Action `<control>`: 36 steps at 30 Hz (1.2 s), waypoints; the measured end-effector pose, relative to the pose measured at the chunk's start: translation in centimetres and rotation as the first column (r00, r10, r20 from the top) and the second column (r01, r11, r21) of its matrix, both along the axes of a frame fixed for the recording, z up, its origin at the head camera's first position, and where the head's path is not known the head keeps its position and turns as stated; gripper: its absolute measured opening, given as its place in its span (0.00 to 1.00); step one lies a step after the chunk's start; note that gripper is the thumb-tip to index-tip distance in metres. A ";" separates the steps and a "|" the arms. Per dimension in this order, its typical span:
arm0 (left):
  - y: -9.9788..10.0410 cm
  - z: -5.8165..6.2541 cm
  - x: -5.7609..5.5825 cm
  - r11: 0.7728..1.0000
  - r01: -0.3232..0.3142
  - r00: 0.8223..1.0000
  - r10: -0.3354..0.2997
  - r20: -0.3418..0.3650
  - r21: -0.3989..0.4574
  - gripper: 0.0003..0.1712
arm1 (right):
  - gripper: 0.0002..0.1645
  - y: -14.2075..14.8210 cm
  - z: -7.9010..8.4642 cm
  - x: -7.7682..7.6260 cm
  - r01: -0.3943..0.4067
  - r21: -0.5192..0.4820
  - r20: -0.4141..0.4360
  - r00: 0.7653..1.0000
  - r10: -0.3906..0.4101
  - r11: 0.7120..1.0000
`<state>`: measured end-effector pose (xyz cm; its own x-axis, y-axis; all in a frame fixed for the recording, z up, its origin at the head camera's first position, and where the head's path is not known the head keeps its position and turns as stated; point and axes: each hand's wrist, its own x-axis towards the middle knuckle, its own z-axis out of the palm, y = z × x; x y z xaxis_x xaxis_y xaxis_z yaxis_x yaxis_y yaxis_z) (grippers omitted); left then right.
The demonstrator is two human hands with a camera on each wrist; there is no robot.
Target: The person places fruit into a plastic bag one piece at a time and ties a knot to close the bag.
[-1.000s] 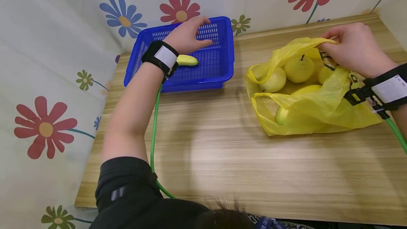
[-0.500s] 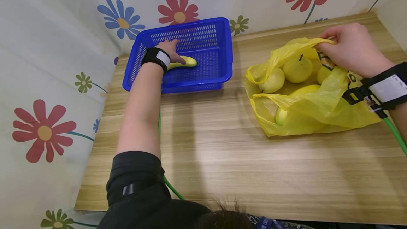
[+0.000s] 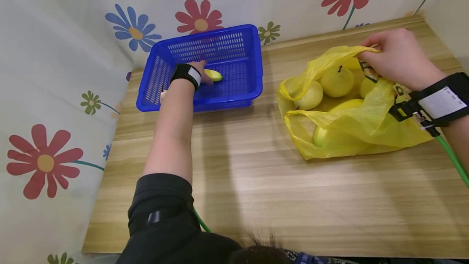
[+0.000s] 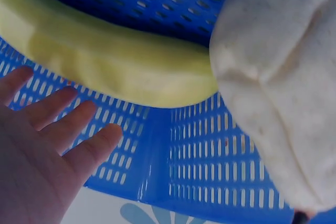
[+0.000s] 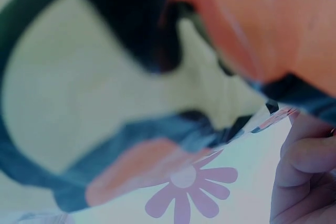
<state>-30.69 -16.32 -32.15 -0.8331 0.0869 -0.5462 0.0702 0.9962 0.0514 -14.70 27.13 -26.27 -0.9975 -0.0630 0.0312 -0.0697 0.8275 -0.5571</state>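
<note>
Fingers outstretched and spread, my left hand (image 3: 200,69) is low in the blue plastic basket (image 3: 234,97). In the left wrist view these fingers (image 4: 76,124) lie beside a yellow-green banana (image 4: 105,56), with no visible grip on it. A pale, lumpy, creased object (image 4: 278,77) of unclear kind sits against the banana's end. My right hand (image 3: 401,58) pinches the rim of a yellow plastic bag (image 3: 366,133) and holds its mouth wide. Inside it are several yellow pears (image 3: 337,82) and a longer yellow fruit (image 3: 346,105), partly hidden by the plastic.
The basket and bag stand apart on a wooden table (image 3: 256,190), with bare wood between them. Behind them and at the left hangs a white flowered sheet (image 3: 88,23). A green cable (image 3: 454,156) trails from the right wrist strap.
My left hand has come down from above the basket into it, beside the banana, then shifted slightly right. The right hand keeps its hold on the bag. The head view has tilted slightly.
</note>
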 end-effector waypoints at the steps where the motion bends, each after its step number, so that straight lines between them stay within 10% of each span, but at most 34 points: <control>1: -0.2 -0.5 -0.1 1.000 0.000 1.000 0.000 0.005 0.002 0.54 | 0.21 0.0 0.0 0.0 -0.005 0.000 -0.004 1.000 0.005 1.000; 7: -1.4 -2.7 -1.3 0.999 -0.035 0.999 0.035 -0.008 0.011 0.46 | 0.22 -0.1 -0.2 -0.2 -0.016 0.006 -0.010 1.000 0.016 1.000; 15: -1.2 -1.1 0.6 0.994 0.064 0.995 -0.070 -0.074 -0.086 0.25 | 0.22 -0.3 -0.4 -0.3 -0.019 0.025 -0.013 1.000 0.020 0.999; 26: -1.2 -0.6 -0.1 0.994 0.061 0.977 -0.077 -0.200 -0.085 0.32 | 0.22 -0.3 -0.5 -0.3 -0.014 0.028 -0.006 1.000 0.014 1.000; 36: -0.5 2.7 0.1 0.997 0.076 0.901 -0.067 -0.429 0.005 0.33 | 0.22 -0.3 -0.4 -0.2 0.006 0.037 0.004 1.000 -0.006 0.999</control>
<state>-30.62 -16.82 -29.42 -0.9773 0.1626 -0.1360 0.1612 0.9867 0.0211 -14.90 26.84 -26.68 -0.9980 -0.0584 0.0252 -0.0629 0.8477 -0.5267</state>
